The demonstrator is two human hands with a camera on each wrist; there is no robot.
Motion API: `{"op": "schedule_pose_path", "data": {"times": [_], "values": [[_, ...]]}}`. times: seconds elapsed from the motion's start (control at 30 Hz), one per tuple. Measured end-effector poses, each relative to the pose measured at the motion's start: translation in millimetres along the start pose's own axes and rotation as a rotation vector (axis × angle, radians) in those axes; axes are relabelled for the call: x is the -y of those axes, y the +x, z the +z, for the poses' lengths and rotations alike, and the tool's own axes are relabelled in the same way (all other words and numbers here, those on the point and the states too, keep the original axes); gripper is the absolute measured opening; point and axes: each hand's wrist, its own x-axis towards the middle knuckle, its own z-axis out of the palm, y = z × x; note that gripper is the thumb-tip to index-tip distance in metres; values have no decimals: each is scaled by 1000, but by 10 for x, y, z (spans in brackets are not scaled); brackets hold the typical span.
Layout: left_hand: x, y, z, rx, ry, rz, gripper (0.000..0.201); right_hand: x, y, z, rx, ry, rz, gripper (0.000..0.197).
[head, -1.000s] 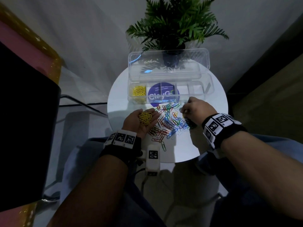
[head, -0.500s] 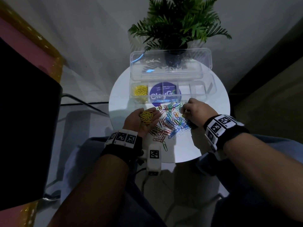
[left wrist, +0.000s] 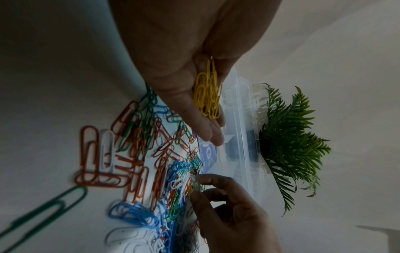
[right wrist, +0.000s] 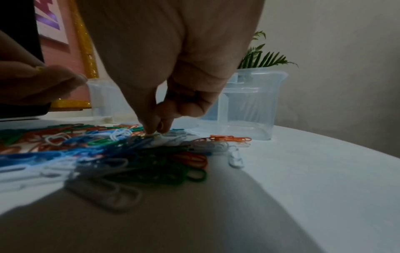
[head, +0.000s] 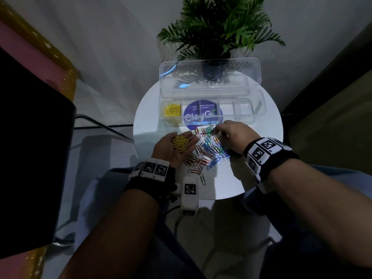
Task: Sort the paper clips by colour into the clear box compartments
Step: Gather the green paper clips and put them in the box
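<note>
My left hand (head: 193, 140) lies palm up by the table's front left, its fingers nearly straight, and carries a heap of yellow clips (head: 180, 143) (left wrist: 208, 95). A mixed pile of clips (head: 205, 150) (right wrist: 108, 145), orange, green, blue and white, is spread in front of the clear box (head: 251, 117). My right hand (head: 218, 133) (right wrist: 156, 131) reaches into the pile's far side, thumb and forefinger pinched together on a paper clip. More yellow clips (head: 172, 112) fill the box's leftmost compartment. The other compartments look bare.
The box lid (head: 209, 77) stands open behind it, with a potted plant (head: 219, 27) further back. A blue round sticker (head: 201, 115) shows through the box. The round white table (head: 251, 168) is small. A white tagged device (head: 190, 196) sits at its front edge.
My right hand's fingertips have crept slightly left into the pile and pinched down. The left hand still lies palm up with its yellow clips.
</note>
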Motion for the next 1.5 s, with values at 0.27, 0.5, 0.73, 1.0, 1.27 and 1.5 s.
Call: {"op": "schedule_pose_path", "data": {"times": [0.27, 0.5, 0.73, 1.0, 1.27, 1.5], "values": [[-25, 7, -5, 10, -3, -7, 45, -77, 8, -54, -19, -22, 124, 21], [-25, 0, 4, 18, -4, -5, 44, 4, 34, -71, 8, 6, 25, 32], [-40, 0, -11, 13, -12, 0, 44, 38, 110, -34, 65, -82, 60, 24], [-58, -13, -27, 21, -18, 2, 43, 19, 84, -7, 29, -53, 74, 20], [-108, -31, -87, 1, -35, 27, 42, 5, 96, -5, 21, -62, 68, 21], [-154, -40, -157, -2, -44, 38, 42, 9, 95, -35, 44, -103, 41, 24]]}}
